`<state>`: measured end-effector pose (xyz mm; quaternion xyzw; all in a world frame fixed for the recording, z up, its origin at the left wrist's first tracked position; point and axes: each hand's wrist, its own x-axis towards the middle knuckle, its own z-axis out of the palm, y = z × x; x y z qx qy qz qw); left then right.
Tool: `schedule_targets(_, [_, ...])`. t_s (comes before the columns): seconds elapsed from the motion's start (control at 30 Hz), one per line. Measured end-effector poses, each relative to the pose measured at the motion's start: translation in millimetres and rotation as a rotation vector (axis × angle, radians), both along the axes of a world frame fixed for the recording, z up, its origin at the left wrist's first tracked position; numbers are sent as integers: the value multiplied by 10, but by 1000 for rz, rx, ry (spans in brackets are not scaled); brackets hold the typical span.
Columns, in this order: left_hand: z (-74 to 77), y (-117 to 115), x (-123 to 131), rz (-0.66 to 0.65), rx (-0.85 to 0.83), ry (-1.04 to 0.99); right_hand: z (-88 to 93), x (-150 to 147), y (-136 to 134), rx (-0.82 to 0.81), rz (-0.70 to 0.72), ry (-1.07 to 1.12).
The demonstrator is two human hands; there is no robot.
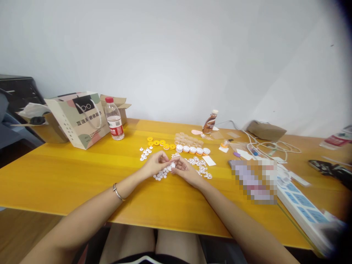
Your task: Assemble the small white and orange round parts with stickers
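I have both bare forearms reaching in over the near edge of the table (110, 196), angled inward so the two hands meet around the middle of the top. The left hand (157, 162) has its wrist low, a silver bracelet (116, 191) behind it, and its fingers curl in toward the right hand (184, 169); whether they grip anything I cannot tell. The right hand bends inward, thumb and fingers pinching what looks like a small white disc (172, 165), right above a cluster of white discs (161, 174) lying on the table. White pegged pieces (143, 157) sit toward the left edge from there, yellow rings (156, 143) toward the far edge, a row of white-topped round cases (192, 150) beside those rings, and white lattice cut-outs (202, 169) just past the right hand. For writing, near the far left corner I read 互连 and 眼镜 on a paper bag (90, 126), its handle crossing other characters, below a drawn pair of glasses. The red-capped water bottle (115, 126) next to it has a red-and-white label too blurred to read. By the far edge, a brown bottle (210, 122) reads Nescafé.
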<state>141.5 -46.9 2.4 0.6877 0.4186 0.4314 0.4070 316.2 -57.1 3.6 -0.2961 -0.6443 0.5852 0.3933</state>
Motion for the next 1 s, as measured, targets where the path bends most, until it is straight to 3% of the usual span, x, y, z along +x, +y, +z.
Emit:
schedule_targets(0.23, [31, 53, 7, 50, 77, -43, 59, 91, 94, -13, -137, 60])
schedule_targets(0.43, [-62, 221, -1, 102, 180, 133, 65, 259, 288, 7, -376, 163])
schedule_targets(0.53, [-30, 330, 44, 107, 276, 287, 56, 312, 352, 33, -473, 170])
schedule_targets(0.73, [120, 585, 288, 1, 518, 547, 15, 407, 468, 56, -609, 247])
schedule_targets(1.0, [96, 967, 710, 32, 439, 679, 7, 485, 522, 45, -697, 283])
